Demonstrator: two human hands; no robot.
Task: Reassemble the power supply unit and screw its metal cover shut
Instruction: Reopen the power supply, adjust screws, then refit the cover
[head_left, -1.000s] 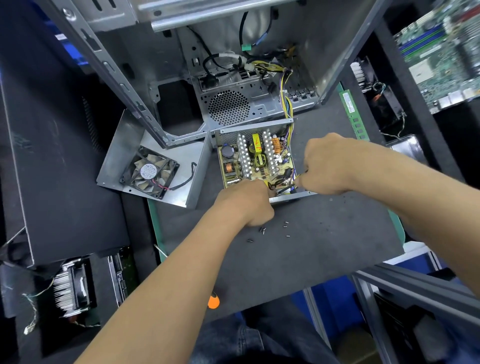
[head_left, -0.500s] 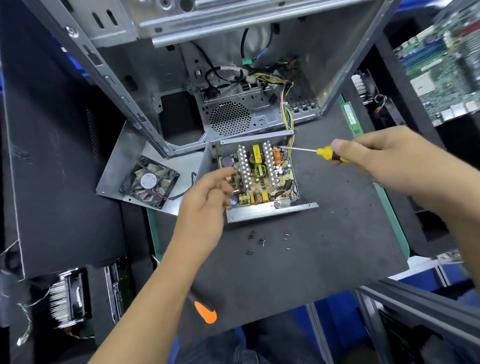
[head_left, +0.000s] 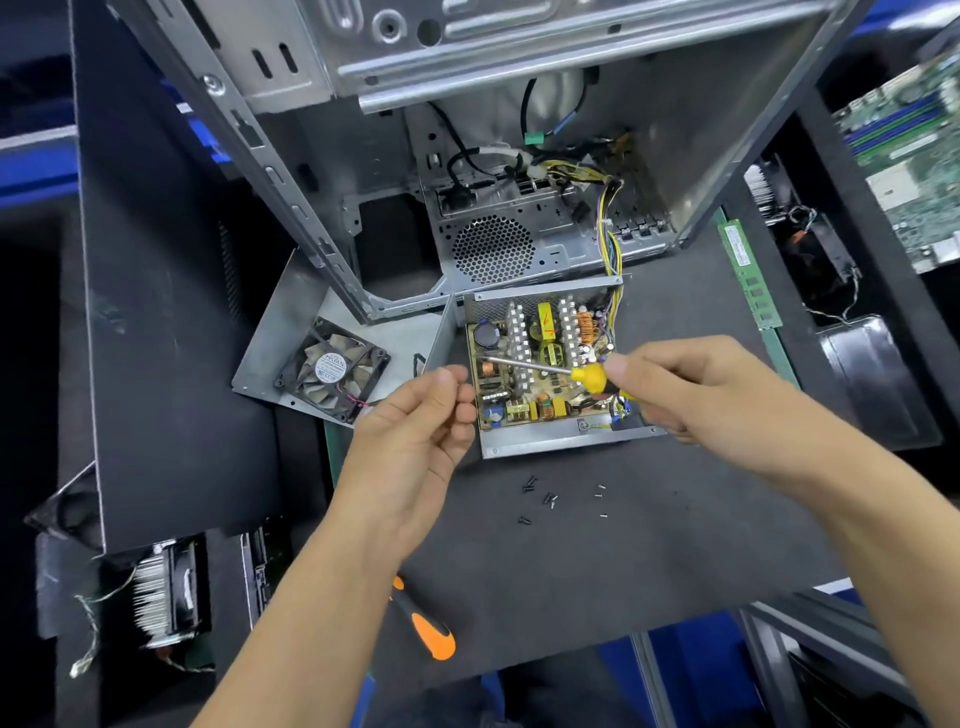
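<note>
The power supply unit (head_left: 545, 444) lies open on the dark mat, its circuit board and heatsinks exposed. Its metal cover (head_left: 275, 322), with a black fan (head_left: 332, 369) mounted inside, lies upturned to its left. My right hand (head_left: 691, 395) grips a yellow-handled screwdriver (head_left: 592, 375) whose shaft points left across the board. My left hand (head_left: 415, 426) hovers at the unit's left edge with thumb and fingertips curled together near the screwdriver tip. Anything between them is too small to see. Several loose screws (head_left: 545, 499) lie on the mat in front of the unit.
An empty computer case (head_left: 519, 78) stands behind the unit, with yellow cables running from it into the board. An orange-handled screwdriver (head_left: 431, 634) lies at the mat's near edge. A RAM stick (head_left: 748, 275), a black side panel (head_left: 171, 312), a heatsink (head_left: 161, 592) and a motherboard (head_left: 914, 156) surround the mat.
My left hand rose from the mat near the loose screws to the unit's left edge. My right hand swung out to the right, then brought the screwdriver back over the board.
</note>
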